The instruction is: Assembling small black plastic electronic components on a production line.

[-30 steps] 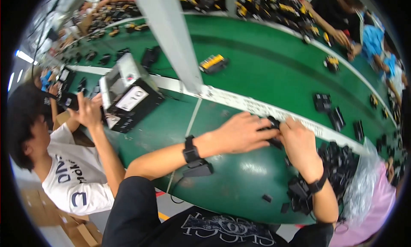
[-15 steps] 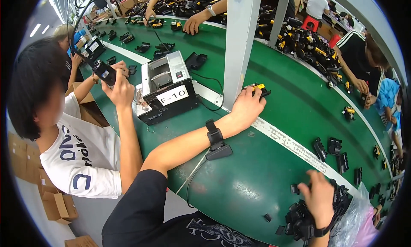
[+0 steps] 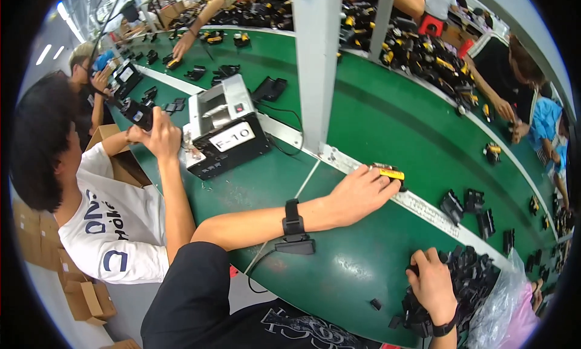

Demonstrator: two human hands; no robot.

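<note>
My left hand point(image 3: 358, 196) is closed over a black-and-yellow plastic part point(image 3: 392, 174), at the white strip that divides the green table. A black strap with a small cabled box is on that wrist. At the lower right my right hand point(image 3: 433, 283) reaches into a heap of small black plastic pieces point(image 3: 469, 291). Its thumb and fingers are curled round a black plastic piece point(image 3: 414, 268), mostly hidden by them. One loose black piece point(image 3: 376, 304) lies left of the heap.
A grey post point(image 3: 315, 77) rises from the strip. Left of it stands a boxy machine point(image 3: 227, 128) with a cable. Beside me a co-worker point(image 3: 115, 222) holds a black device. Black housings point(image 3: 475, 199) lie on the green belt point(image 3: 381, 113). A clear plastic bag point(image 3: 499, 294) borders the heap.
My left hand has moved right and nearer with the black-and-yellow part, away from the post. My right hand has lowered onto the heap, its fingers closing round a piece.
</note>
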